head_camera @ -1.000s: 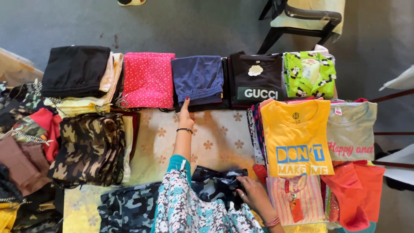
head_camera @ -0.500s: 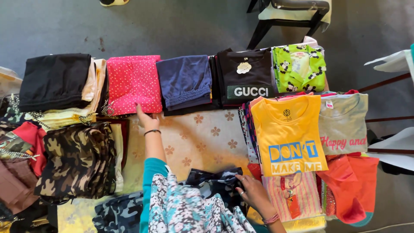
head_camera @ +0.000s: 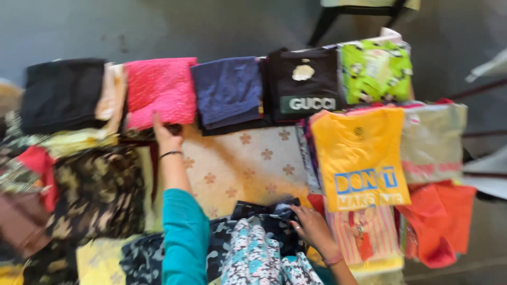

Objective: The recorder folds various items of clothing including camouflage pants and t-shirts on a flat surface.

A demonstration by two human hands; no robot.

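Since half a second ago, left hand [head_camera: 166, 136] shifted leftward, from the edge of the navy folded garment [head_camera: 228, 91] to the lower edge of the pink folded garment [head_camera: 161, 91] at eleven o'clock, fingers flat and released. Right hand [head_camera: 311, 228] unchanged, at five o'clock, grasping the dark blue printed garment [head_camera: 264, 219]. Counted along the far row: five folded piles, black, pink, navy, black, green. One yellow shirt [head_camera: 359, 155] at three o'clock.

Two hands, left [head_camera: 166, 138] and right [head_camera: 311, 227], work among one folded pink garment [head_camera: 161, 91], one folded navy garment [head_camera: 228, 89], one black printed T-shirt [head_camera: 303, 84], one lime-green patterned garment [head_camera: 375, 71], one yellow T-shirt [head_camera: 359, 153] and one camouflage-print garment [head_camera: 97, 192].
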